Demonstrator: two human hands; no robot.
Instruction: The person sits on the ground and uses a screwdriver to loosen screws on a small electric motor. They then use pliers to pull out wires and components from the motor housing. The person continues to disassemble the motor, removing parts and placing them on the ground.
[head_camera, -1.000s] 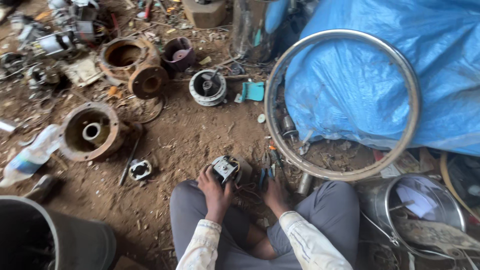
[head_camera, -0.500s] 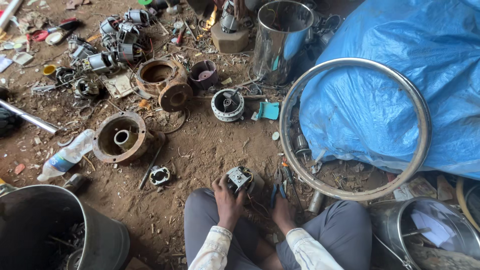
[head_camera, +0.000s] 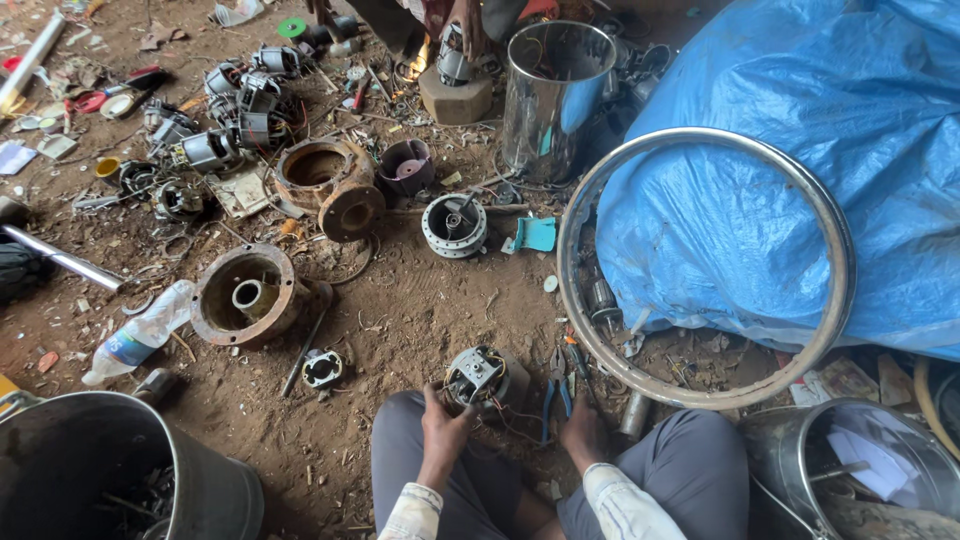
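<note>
A small motor stripped of its casing sits on the dirt between our knees, our left hand curled against its near side with the fingers bent around the rim; all metal core and wire, it looks dense and stiff for its size, best gripped by the solid outer ring and not by the thin loose wires trailing from it. Our right hand rests on the ground just beside blue-handled pliers, though we cannot tell how its fingers lie, with a steel wheel rim leaning on a blue tarp beyond.
</note>
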